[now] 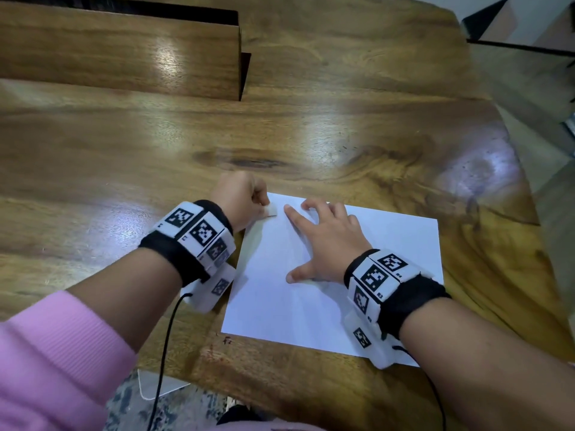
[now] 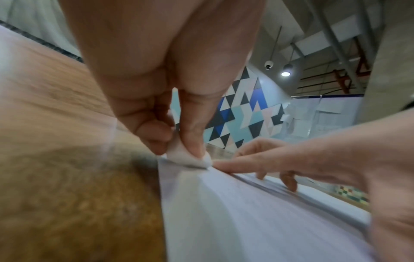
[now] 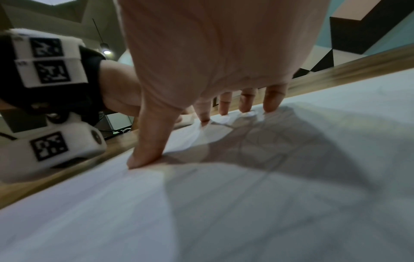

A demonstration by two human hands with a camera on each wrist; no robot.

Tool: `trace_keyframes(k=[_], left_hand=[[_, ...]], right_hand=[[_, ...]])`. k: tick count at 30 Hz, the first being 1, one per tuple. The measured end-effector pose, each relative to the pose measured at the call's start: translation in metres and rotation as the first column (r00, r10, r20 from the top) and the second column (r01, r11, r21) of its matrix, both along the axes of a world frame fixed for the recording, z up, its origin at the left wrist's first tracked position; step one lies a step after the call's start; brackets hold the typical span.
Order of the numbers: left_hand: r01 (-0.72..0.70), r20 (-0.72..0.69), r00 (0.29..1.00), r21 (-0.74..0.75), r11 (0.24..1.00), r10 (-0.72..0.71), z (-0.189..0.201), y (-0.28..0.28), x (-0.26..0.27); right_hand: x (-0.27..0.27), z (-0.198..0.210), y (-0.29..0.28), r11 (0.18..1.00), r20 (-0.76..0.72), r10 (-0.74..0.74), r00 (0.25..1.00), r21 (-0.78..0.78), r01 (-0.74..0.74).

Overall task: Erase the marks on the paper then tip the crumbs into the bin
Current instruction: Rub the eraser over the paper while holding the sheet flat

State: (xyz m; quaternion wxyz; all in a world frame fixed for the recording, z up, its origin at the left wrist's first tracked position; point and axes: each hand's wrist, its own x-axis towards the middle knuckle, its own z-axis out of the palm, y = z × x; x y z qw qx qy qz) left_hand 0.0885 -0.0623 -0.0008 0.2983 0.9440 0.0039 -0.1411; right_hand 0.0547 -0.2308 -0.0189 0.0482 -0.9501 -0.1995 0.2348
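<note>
A white sheet of paper (image 1: 336, 293) lies near the front edge of the wooden table (image 1: 280, 126). My left hand (image 1: 241, 197) pinches a small white eraser (image 1: 271, 209) and holds it against the paper's far left corner; in the left wrist view the eraser (image 2: 190, 157) touches the paper (image 2: 246, 221) at its edge. My right hand (image 1: 326, 241) lies spread on the sheet, fingertips and thumb pressing it flat, its index tip close to the eraser. In the right wrist view the fingers (image 3: 273, 101) press the paper (image 3: 246, 203), where faint pencil lines show.
A long wooden box-like piece (image 1: 124, 54) stands on the table at the back left. The table's front edge (image 1: 280, 387) runs just below the paper, with patterned floor beneath. A black cable (image 1: 165, 346) hangs from my left wrist.
</note>
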Motion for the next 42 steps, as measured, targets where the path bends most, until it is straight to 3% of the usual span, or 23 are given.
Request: trace_keyframes(k=[3, 6, 11, 15, 22, 27, 31, 35, 37, 39, 40, 42], left_hand=[[0.103, -0.153, 0.983, 0.001, 0.995, -0.101, 0.001, 0.004, -0.014], [0.291, -0.368, 0.893, 0.03, 0.956, -0.26, 0.006, 0.01, -0.031], [0.088, -0.195, 0.978, 0.063, 0.994, -0.074, 0.01, 0.009, -0.012], [0.056, -0.186, 0.982, 0.055, 0.997, -0.045, 0.007, 0.008, -0.007], [0.05, -0.039, 0.998, 0.039, 0.998, -0.049, 0.001, -0.003, -0.006], [0.172, -0.235, 0.958, 0.007, 0.985, -0.166, -0.002, 0.007, -0.028], [-0.033, -0.045, 0.998, -0.017, 0.999, 0.032, -0.002, 0.004, -0.02], [0.188, -0.257, 0.95, 0.01, 0.982, -0.179, 0.001, 0.009, -0.026], [0.134, -0.193, 0.973, 0.019, 0.991, -0.128, 0.0, 0.01, -0.026], [0.024, -0.022, 0.999, 0.025, 0.999, -0.024, 0.0, 0.01, -0.024], [0.032, -0.012, 0.999, 0.027, 0.999, -0.031, 0.0, 0.009, -0.024], [0.169, -0.153, 0.974, 0.018, 0.986, -0.164, -0.001, 0.011, -0.03]], right_hand=[[-0.001, 0.0, 0.0, 1.0, 0.002, -0.001, 1.0, 0.007, 0.001], [0.0, 0.0, 0.0, 1.0, 0.002, -0.004, 1.0, 0.017, 0.003], [-0.003, -0.001, -0.005, 0.992, -0.034, -0.059, 0.998, 0.112, 0.062], [-0.007, -0.002, -0.015, 0.985, -0.056, -0.07, 0.996, 0.156, 0.078], [-0.01, -0.004, -0.009, 0.995, -0.022, -0.061, 0.998, 0.082, 0.063], [-0.008, -0.005, -0.006, 0.998, -0.014, -0.046, 0.999, 0.031, 0.047], [-0.008, -0.006, -0.007, 0.999, -0.017, -0.045, 0.999, 0.023, 0.046], [-0.009, -0.006, -0.006, 0.999, -0.022, -0.042, 0.999, 0.026, 0.042], [-0.009, -0.006, -0.006, 0.998, -0.023, -0.045, 0.999, 0.034, 0.046], [-0.009, -0.006, -0.006, 0.998, -0.023, -0.046, 0.999, 0.04, 0.047], [-0.009, -0.006, -0.006, 0.998, -0.022, -0.048, 0.999, 0.043, 0.049], [-0.009, -0.006, -0.006, 0.997, -0.021, -0.049, 0.999, 0.052, 0.05]])
